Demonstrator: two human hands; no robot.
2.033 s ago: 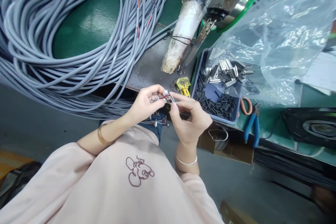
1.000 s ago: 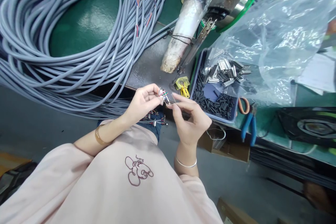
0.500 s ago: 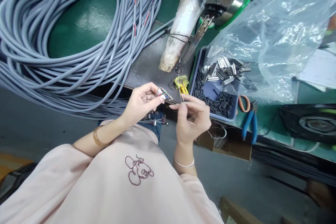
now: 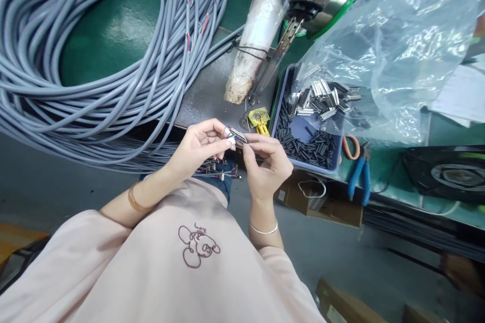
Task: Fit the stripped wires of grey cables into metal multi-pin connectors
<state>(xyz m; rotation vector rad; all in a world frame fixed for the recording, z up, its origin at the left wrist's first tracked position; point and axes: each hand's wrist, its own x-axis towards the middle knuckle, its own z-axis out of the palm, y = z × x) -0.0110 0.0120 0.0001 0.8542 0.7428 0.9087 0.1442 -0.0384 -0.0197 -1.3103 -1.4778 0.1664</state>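
Note:
Close to the bench edge, my left hand (image 4: 204, 142) pinches a small metal pin connector (image 4: 238, 135) and the thin coloured wires (image 4: 229, 136) at its left end. My right hand (image 4: 267, 161) is closed, thumb and forefinger on the connector's right end. Its other fingers are curled. Just beyond my hands, a thin silvery wire (image 4: 246, 111) hangs below the tip of a soldering iron (image 4: 271, 63), which is fixed pointing down at me. A yellow piece (image 4: 259, 120) lies by the iron, partly behind my right fingers.
Grey cables (image 4: 125, 86) with stripped ends heap up at left. A wrapped white tube (image 4: 248, 43) slants beside the iron. At right are a blue bin (image 4: 333, 165) of black sleeves and connectors, a plastic bag (image 4: 394, 55), blue-handled pliers (image 4: 359, 179) and a black fan (image 4: 447, 174).
My right hand has moved left, from the thin silvery wire onto the connector's right end. That wire now hangs free of my fingers. The view has shifted slightly.

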